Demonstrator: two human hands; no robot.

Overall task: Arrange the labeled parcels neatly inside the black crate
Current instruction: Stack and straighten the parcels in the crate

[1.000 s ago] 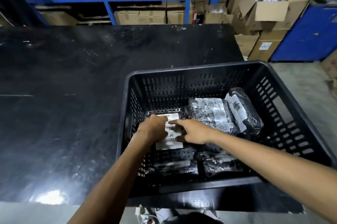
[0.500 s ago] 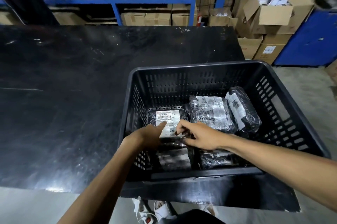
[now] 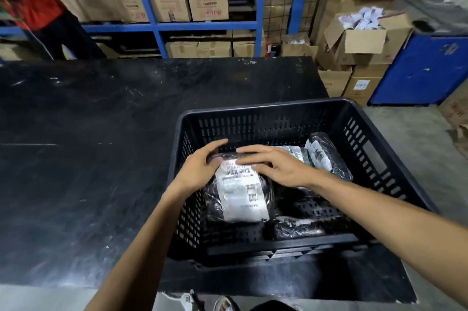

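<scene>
You're seating the labelled parcel (image 3: 238, 196) at the left of the crate (image 3: 266, 108); your left hand (image 3: 200, 169) curls its grip round the far corner; your right hand (image 3: 281, 166) lies spread on top; next, probably press it level.

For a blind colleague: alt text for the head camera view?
Left hand grips and right hand rests on a black plastic-wrapped parcel with a white barcode label inside a black slotted plastic crate on a black table. Other wrapped parcels lie beside it.
</scene>
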